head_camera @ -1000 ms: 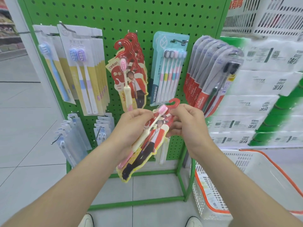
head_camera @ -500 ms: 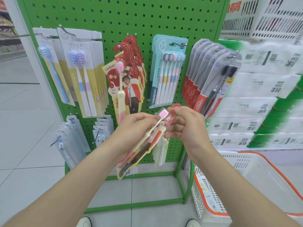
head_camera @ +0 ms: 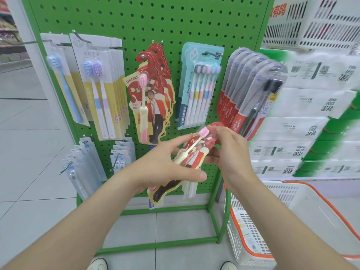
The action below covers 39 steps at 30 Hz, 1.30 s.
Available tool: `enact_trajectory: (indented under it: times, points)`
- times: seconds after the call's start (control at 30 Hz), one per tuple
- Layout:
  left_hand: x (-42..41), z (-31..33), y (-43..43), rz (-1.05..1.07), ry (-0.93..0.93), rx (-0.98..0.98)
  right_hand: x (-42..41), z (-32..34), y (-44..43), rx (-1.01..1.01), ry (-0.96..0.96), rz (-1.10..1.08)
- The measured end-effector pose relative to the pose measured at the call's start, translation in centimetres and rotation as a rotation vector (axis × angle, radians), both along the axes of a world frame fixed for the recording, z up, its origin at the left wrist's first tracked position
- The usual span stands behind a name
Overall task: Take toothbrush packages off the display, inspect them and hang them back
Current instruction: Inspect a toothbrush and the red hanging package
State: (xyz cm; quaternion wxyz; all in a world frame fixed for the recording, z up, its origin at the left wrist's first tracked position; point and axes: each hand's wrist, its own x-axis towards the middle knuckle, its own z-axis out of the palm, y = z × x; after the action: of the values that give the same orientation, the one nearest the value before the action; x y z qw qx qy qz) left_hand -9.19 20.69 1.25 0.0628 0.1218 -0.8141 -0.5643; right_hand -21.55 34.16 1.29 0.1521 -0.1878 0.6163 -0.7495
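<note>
Honestly, the trouble spot is the green pegboard point(head_camera: 136, 20): the red hanging stack point(head_camera: 155, 94) is crowded on its peg point(head_camera: 144, 53), so if the toothbrush package point(head_camera: 191, 152) goes up as tilted as it is now, its little red hook point(head_camera: 217, 124) could miss the peg or knock a neighbour loose. The package is out in front of the board, below that stack and slanted with the brush head up-right, and it looks like slick plastic, so a loose grip could drop it. The left hand point(head_camera: 167, 164) wraps the middle with its thumb across the front, while the right hand point(head_camera: 229, 151) has its fingers point(head_camera: 224, 131) curled, pinching the top end by the hook.
</note>
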Motion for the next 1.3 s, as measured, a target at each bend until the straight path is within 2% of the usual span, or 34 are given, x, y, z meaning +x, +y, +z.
enact_trajectory:
  times: [0.13, 0.27, 0.53, 0.83, 1.07, 1.2, 1.3]
  points:
    - [0.5, 0.3, 0.3, -0.050, -0.073, -0.105, -0.2, -0.1, -0.1, 0.018, 0.007, -0.044]
    - [0.1, 0.0, -0.2, 0.082, -0.021, -0.182, -0.5, 0.0, 0.0, -0.049, -0.037, -0.042]
    - [0.0, 0.1, -0.1, 0.046, 0.030, -0.063, -0.5, 0.0, 0.2, 0.017, -0.077, 0.208]
    - [1.0, 1.0, -1.7, 0.057, -0.099, -0.050, -0.7, 0.8, 0.7, -0.151, -0.127, 0.123]
    - [1.1, 1.0, -1.4, 0.069, -0.083, -0.048, -0.8, 0.5, 0.9, -0.146, -0.048, 0.243]
    - [1.0, 0.9, -1.7, 0.026, -0.044, -0.025, -1.0, 0.2, 0.6, -0.166, -0.038, 0.203]
    - [1.0, 0.3, -1.8, -0.043, -0.028, -0.022, -1.1, -0.2, 0.5, -0.083, 0.036, 0.144]
